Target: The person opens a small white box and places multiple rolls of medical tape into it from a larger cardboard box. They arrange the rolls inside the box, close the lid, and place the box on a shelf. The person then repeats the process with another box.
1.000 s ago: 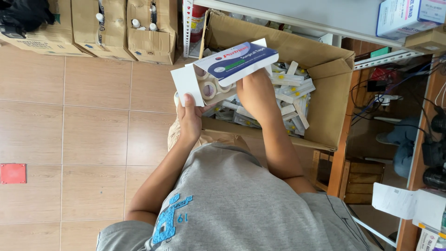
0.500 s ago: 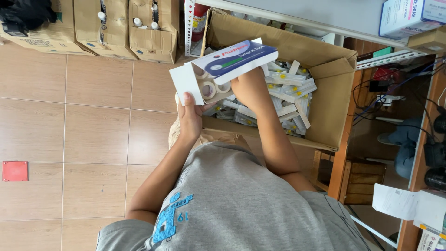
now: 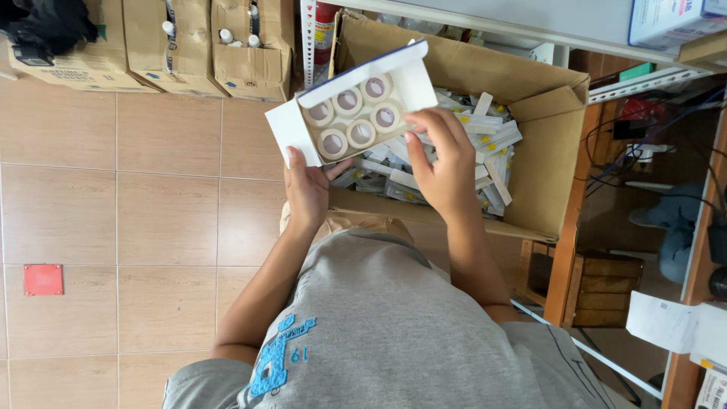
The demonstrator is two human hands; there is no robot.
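Observation:
I hold a small white carton (image 3: 291, 127) open between both hands, above a big cardboard box (image 3: 545, 159). Inside the carton lie several white tape rolls (image 3: 356, 115) in two rows. My left hand (image 3: 307, 189) grips the carton's near left corner from below. My right hand (image 3: 443, 163) holds its right end, fingers over the edge. The carton's lid (image 3: 363, 70) with a blue edge stands folded back at the far side. The big box beneath is filled with several small white packets (image 3: 485, 144).
Brown cardboard boxes (image 3: 159, 45) with bottles stand along the far wall on the tiled floor. A wooden shelf post (image 3: 564, 250) and cables (image 3: 628, 144) are at the right. A red square (image 3: 43, 279) marks the floor at left. White papers (image 3: 674, 322) lie at lower right.
The carton's lid was closed over it, showing its blue printed top; now it is swung back and the tape rolls show. My right hand moved from the lid to the carton's right end.

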